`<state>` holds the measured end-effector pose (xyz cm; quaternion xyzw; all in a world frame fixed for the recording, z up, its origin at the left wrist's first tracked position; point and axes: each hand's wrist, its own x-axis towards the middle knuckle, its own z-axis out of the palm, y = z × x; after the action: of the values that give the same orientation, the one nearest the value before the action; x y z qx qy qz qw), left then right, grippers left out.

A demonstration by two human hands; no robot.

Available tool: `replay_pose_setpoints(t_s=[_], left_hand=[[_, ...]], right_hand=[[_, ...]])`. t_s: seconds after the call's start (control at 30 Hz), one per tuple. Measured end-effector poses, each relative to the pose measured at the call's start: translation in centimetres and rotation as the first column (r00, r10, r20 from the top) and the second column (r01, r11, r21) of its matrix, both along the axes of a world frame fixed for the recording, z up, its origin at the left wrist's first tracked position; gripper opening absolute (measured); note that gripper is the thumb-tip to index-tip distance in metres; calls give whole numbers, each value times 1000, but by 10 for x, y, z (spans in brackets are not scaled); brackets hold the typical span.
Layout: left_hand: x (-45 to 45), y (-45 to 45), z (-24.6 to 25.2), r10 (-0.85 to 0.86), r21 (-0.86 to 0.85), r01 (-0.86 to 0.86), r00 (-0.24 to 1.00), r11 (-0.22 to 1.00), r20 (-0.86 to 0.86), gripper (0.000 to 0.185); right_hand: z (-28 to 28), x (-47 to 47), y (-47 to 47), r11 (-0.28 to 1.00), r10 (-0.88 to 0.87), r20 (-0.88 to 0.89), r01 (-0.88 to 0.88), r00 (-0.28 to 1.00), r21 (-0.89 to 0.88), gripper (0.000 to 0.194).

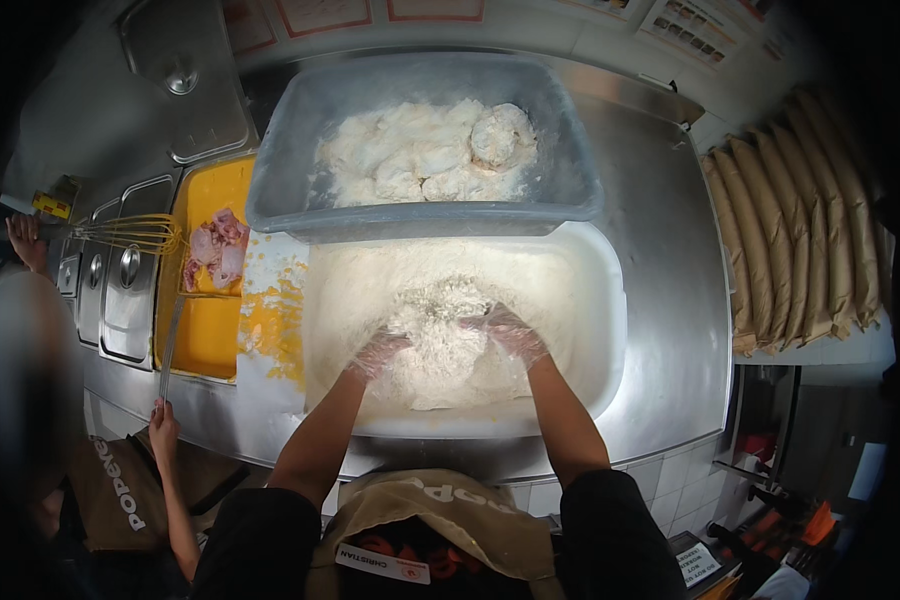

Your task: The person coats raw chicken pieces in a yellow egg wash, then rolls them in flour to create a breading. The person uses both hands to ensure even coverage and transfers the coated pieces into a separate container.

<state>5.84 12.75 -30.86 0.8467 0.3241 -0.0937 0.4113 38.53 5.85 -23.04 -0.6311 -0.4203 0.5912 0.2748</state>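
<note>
My left hand (381,351), in a clear plastic glove, reaches into loose flour (345,277) in a white plastic tub (613,322). Opposite it, my right hand (511,331), gloved alike, is partly sunk in the same flour. Between the hands a mound of flour is stirred up and blurred. Whether either hand grips something beneath it is hidden. Behind the white tub, a grey plastic tub (420,217) holds flour-coated pieces (420,154), with one rounded piece (499,137) at its right.
A co-worker at left holds a wire whisk (139,231) and a long metal handle (171,349) by a pan of yellow liquid (202,345) with raw meat (216,247). Metal lids (129,289) lie beyond. Brown paper sacks (795,225) stand at right. Yellow-spattered paper (270,322) lies left of my tub.
</note>
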Motion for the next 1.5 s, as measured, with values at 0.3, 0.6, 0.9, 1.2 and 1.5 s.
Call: replay_pose_setpoints(t_s=[0.3,0.6,0.9,1.2,1.5], left_hand=[[50,12,-3,-210,61,246,913,967,-351,51],[87,2,-40,-18,-22,30,906,999,422,42],[94,56,-28,-290,639,-66,852,766,436,32],[12,26,30,719,181,-700,692,691,-70,34],[73,-4,19,547,167,-538,837,827,-15,24]], right_hand=[[-63,53,-14,956,278,303,-294,912,9,52],[-76,62,-25,781,383,784,-625,489,8,50],[-83,62,-7,863,355,733,-505,581,-17,42],[-38,127,2,990,134,88,-136,987,27,45],[-139,63,15,720,582,681,-671,445,-177,66]])
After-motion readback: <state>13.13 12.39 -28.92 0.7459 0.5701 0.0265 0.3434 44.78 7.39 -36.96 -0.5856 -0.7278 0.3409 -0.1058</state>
